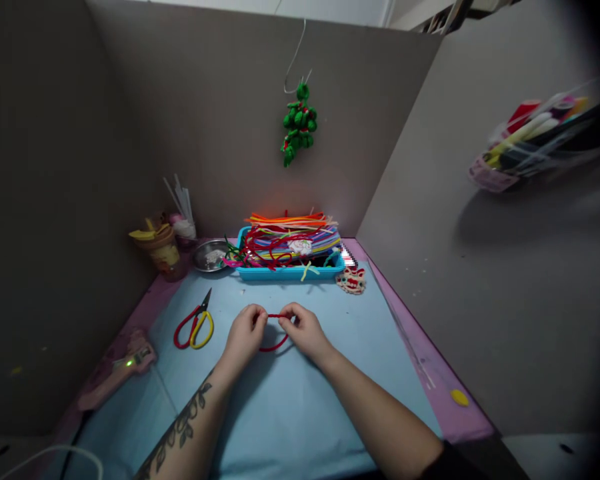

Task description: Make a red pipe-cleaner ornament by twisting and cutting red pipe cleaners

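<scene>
Pipe cleaner (275, 316), red and curved, spans left hand (245, 331) and right hand (305, 331), both pinched onto it over the blue tabletop cover (290, 420), a shaping step by the look, next move likely wanting steady tension.

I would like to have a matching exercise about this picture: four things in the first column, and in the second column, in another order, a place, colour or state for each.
1. Scissors
2. Green ornament
3. Red strand
4. Glue gun

A. pinched between the fingers of the left hand and the right hand
B. with a small green light glowing on it
C. part red, part yellow
D. hanging in front of the back wall

Right pairs: 1-C, 2-D, 3-A, 4-B.
</scene>
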Tool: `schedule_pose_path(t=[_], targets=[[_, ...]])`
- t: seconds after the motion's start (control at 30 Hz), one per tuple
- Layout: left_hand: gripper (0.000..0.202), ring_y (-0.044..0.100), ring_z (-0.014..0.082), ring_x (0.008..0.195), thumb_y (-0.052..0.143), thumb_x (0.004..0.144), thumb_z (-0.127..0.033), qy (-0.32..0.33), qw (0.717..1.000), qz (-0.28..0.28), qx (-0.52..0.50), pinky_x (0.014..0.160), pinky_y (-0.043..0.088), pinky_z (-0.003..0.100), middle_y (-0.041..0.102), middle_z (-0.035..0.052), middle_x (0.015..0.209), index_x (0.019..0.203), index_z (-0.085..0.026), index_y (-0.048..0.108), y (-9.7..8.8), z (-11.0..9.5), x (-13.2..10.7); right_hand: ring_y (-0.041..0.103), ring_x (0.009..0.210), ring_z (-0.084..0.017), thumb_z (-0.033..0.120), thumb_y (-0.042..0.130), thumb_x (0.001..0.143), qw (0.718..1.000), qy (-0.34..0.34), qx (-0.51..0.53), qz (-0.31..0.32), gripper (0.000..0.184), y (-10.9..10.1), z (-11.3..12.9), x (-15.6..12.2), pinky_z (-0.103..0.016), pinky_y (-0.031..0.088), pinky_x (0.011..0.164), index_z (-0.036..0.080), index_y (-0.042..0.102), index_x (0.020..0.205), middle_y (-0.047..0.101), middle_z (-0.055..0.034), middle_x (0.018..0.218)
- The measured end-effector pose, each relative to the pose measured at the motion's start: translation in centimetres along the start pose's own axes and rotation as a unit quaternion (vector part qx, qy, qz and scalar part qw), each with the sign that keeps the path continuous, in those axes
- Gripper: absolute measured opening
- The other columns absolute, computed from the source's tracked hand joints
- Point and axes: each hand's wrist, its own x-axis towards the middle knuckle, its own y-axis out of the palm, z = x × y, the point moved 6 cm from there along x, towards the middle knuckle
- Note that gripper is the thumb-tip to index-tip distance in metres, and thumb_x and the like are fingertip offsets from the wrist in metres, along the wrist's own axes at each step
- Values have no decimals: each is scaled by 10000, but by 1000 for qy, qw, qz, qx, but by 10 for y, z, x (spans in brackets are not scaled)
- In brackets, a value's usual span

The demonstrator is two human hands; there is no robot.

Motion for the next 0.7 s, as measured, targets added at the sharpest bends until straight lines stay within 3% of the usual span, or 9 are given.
schedule_pose_path(t=[0.13,0.27,0.33,0.4,0.47,0.53,0.6,0.7], targets=[[219,572,192,720,491,797,-371,-26,996,17,-80,675,423,290,629,33,731,740,-187,596,2,2,2,567,733,-157,189,595,782,995,-60,-71,-21,59,-1,6,0,-276,421,706,199,646,755,646,-3,745],[259,539,178,656,555,747,-407,-54,978,135,-148,636,395,282,605,26,647,673,-167,618,13,2,1,585,774,-164,179,605,772,996,-65,-63,18,62,2,2,1,-292,435,741,201,662,759,657,-15,784],[259,479,148,574,596,702,-412,-80,964,170,-187,574,350,266,545,0,571,626,-165,592,16,5,0,593,750,-160,204,624,756,1000,-16,1,21,97,2,-5,2,-291,442,715,207,659,847,655,-8,786],[256,431,126,539,623,669,-409,-115,955,147,-230,550,319,256,506,-17,544,614,-165,572,13,10,1,602,680,-149,249,666,728,991,66,118,27,266,5,-14,2,-282,446,668,214,620,987,649,11,746],[250,398,111,520,638,656,-404,-154,946,103,-267,538,295,248,485,-30,537,634,-163,572,8,18,1,610,613,-139,304,724,680,954,162,247,42,395,10,-24,0,-272,448,630,203,580,1033,640,25,691],[249,379,102,505,649,653,-399,-184,929,86,-309,526,272,243,480,-35,538,659,-160,580,6,23,1,609,578,-129,334,784,609,912,238,332,49,423,15,-31,-2,-257,444,604,176,592,951,641,18,664],[253,385,98,502,660,648,-393,-209,906,91,-358,520,263,241,497,-29,553,680,-153,586,6,26,0,574,525,-100,336,827,544,888,274,366,40,418,15,-35,-3,-225,414,551,153,610,851,641,11,641],[268,390,90,498,684,623,-387,-235,883,95,-395,511,253,236,512,-25,563,683,-147,583,7,30,-1,527,479,-73,323,854,501,889,268,371,19,416,11,-35,0,-201,373,506,144,631,803,651,5,623]])
